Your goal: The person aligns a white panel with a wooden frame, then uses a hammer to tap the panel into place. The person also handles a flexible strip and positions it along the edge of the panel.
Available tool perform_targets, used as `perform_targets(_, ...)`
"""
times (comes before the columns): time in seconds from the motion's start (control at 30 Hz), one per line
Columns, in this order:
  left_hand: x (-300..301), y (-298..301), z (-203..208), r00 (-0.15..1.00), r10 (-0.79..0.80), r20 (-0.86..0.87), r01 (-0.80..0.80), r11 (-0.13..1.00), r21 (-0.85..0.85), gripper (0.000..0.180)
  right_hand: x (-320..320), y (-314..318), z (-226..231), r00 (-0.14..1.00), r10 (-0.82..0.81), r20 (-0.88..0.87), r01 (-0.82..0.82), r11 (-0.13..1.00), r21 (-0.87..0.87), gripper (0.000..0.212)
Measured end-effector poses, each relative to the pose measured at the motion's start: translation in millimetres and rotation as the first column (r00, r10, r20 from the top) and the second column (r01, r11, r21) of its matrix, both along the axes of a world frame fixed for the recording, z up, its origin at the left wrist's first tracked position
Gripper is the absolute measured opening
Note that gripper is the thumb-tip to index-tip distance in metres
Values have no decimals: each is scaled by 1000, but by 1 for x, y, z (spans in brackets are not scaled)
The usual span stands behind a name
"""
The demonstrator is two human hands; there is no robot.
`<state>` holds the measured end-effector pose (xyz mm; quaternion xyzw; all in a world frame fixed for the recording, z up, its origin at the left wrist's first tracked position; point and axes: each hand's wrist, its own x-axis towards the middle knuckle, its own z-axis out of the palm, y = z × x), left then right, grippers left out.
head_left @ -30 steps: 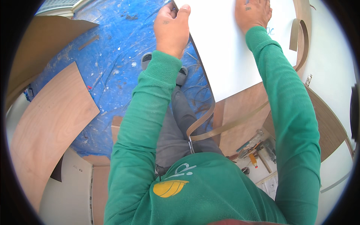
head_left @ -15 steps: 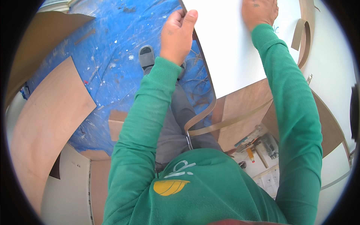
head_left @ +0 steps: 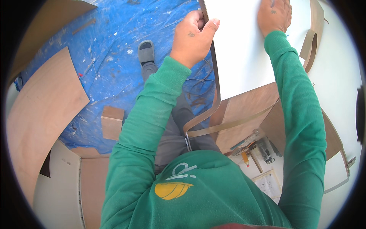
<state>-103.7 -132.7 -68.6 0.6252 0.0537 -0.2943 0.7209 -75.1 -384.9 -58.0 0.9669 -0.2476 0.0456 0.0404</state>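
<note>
A white panel (head_left: 236, 53) lies in front of me, and a thin brown edging strip (head_left: 218, 82) runs along its left edge. Past the near corner the strip hangs loose and bends back in a loop over my lap. My left hand (head_left: 194, 40) grips the strip-covered left edge, thumb over the top and fingers curled at the side; the fingertips are partly hidden. My right hand (head_left: 273, 17) rests flat on the white face, its fingertips cut by the upper frame edge. Beside my right wrist, another length of brown strip (head_left: 310, 49) curls up.
Blue sheeting (head_left: 114, 49) with paint specks covers the floor at left, under my sandalled foot (head_left: 146, 52). A curved plywood sheet (head_left: 45, 110) stands far left, near a wooden box (head_left: 112, 123). Below the panel are several tools (head_left: 251, 150) and a paper drawing (head_left: 267, 185).
My left hand has come slightly toward me along the panel's edge, its thumb further over the face. The whole view has shifted a little; my right hand stays flat on the panel.
</note>
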Motion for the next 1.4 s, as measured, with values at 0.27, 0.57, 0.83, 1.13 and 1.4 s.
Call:
perform_targets(0.27,2,15,-14,976,-64,-209,-11,940,-342,49,-3,-1,-2,1000,6,-23,-6,1000,-5,65)
perform_targets(0.57,-23,8,-23,998,-60,10,61,983,-170,58,-1,-1,1,1000,-16,-23,17,999,31,66)
perform_targets(0.83,-2,-17,-25,951,246,188,-198,950,-243,69,-6,2,7,996,44,78,-57,982,179,72)
perform_targets(1.13,94,-40,-22,944,331,-15,-322,906,-275,40,-2,9,9,999,-13,34,7,986,169,71)
perform_targets(1.4,93,-42,-25,945,184,-270,-312,757,-574,42,-1,10,11,999,-40,13,37,985,169,72)
